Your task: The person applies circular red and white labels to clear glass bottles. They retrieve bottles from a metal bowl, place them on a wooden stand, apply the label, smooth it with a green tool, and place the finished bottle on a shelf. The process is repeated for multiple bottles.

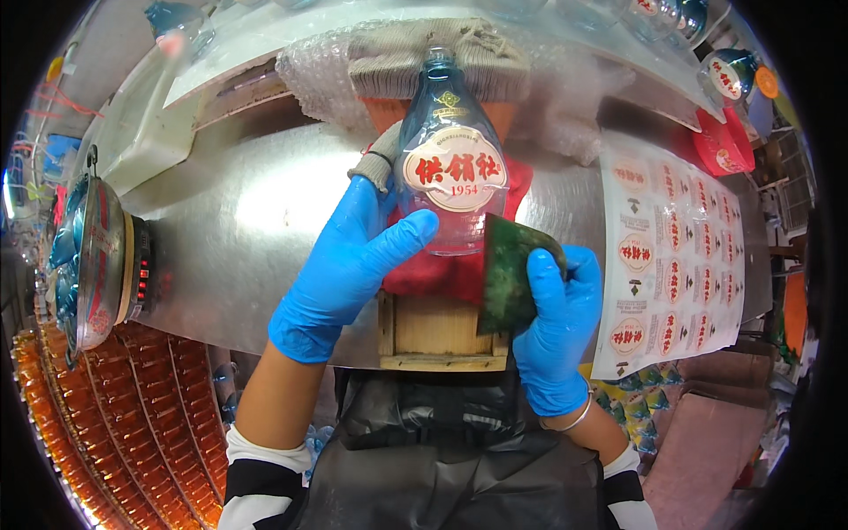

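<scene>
A blue-tinted glass bottle (450, 115) with a cream and red label (456, 168) lies with its neck pointing away from me, on a red cloth (415, 276) over a wooden stand (443, 331). My left hand (349, 252), in a blue glove with a grey knit cover on a finger, holds the bottle's left side. Its thumb rests near the lower left of the label, and the other fingertips are partly hidden. A dark green, flat scraper (511, 276) is pinched in my blue-gloved right hand (558, 322), its edge beside the bottle's lower right.
On the right of the metal table (234, 238) lies a sheet of printed decals (662, 265). Folded grey cloth (442, 62) and bubble wrap (322, 71) sit behind the bottle. A round scale-like device (132, 265) stands left. Several amber pieces (132, 397) fill racks at lower left.
</scene>
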`<state>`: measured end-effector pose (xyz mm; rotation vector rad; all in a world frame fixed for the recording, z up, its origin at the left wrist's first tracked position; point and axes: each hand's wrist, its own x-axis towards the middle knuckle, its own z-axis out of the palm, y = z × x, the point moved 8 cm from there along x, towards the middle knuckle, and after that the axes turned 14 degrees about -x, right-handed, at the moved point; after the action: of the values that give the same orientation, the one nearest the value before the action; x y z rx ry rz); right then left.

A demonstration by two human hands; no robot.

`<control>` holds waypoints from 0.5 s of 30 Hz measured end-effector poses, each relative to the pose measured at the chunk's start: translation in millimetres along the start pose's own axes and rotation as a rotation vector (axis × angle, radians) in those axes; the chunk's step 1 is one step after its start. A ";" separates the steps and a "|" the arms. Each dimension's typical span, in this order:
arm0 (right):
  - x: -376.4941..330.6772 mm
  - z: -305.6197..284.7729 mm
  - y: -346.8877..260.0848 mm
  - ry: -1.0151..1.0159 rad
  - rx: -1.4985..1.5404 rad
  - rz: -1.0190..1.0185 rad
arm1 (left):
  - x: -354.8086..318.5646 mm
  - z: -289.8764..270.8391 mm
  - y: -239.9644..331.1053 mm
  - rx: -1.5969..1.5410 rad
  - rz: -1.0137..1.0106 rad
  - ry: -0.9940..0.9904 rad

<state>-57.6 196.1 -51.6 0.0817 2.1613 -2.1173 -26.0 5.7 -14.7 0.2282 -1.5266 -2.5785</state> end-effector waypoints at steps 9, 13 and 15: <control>-32.7 15.5 -84.8 -0.079 -0.651 -0.982 | -4.4 -5.9 8.6 0.595 0.298 -0.075; -65.4 48.3 -89.6 -0.181 -0.912 -1.250 | -6.2 -7.2 2.5 0.364 0.267 0.107; -69.8 51.3 -92.5 -0.195 -0.910 -1.279 | -8.1 -13.4 -11.3 0.053 0.142 0.233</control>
<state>2.9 145.6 47.7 -1.8504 3.1014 -0.9140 -15.8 1.2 -30.5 0.3956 -1.4713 -2.3126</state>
